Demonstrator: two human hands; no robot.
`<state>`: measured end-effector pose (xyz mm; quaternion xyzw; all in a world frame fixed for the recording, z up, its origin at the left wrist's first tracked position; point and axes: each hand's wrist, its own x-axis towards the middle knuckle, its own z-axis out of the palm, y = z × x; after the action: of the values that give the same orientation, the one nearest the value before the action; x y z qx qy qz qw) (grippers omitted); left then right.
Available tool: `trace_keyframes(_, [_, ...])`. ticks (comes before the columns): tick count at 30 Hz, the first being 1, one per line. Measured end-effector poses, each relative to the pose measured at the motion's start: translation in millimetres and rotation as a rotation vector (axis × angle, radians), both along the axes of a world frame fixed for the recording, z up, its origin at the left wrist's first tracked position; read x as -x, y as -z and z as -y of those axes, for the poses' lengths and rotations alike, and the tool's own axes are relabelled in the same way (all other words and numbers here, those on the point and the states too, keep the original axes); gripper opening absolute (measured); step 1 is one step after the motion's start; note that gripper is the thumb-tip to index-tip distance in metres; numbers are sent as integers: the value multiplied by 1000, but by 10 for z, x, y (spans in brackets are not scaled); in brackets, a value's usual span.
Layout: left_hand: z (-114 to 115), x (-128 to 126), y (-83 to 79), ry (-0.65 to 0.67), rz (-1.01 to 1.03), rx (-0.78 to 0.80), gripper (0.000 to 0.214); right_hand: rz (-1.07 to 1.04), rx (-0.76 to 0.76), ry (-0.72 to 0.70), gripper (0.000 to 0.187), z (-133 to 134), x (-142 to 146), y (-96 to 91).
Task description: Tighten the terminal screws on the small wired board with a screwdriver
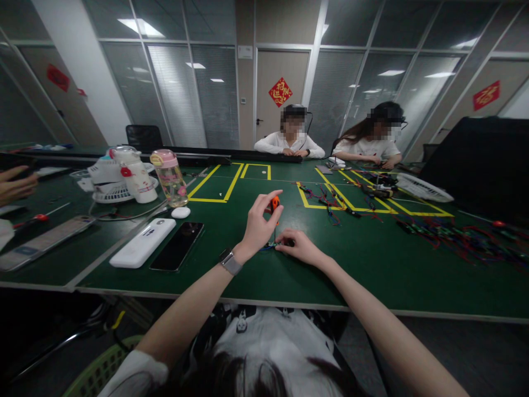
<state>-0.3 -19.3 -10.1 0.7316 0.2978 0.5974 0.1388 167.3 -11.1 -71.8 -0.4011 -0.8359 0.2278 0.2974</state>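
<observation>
My left hand (261, 221) is closed around the orange and black handle of a screwdriver (275, 205). The screwdriver stands upright, its thin shaft pointing down at a small circuit board (270, 245) on the green table. My right hand (298, 246) rests low on the table, with thumb and fingers pinched at the board's right side. Blue wire shows at the board's left edge. The board is small and partly hidden by my fingers, so where the tip touches cannot be made out.
Left of my hands lie a black phone (177, 246), a white power bank (142, 242) and a white earphone case (181, 213). Bottles (169, 177) stand behind. Wired boards (446, 234) are heaped at right. Two people sit across the table; another person's hand (16, 184) shows far left.
</observation>
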Motion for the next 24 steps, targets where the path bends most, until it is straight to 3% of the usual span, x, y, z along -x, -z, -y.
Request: trace_keyframes(24, [-32,0,37,32,51,61,33,-14,-10,-13,11,-10,-9,18])
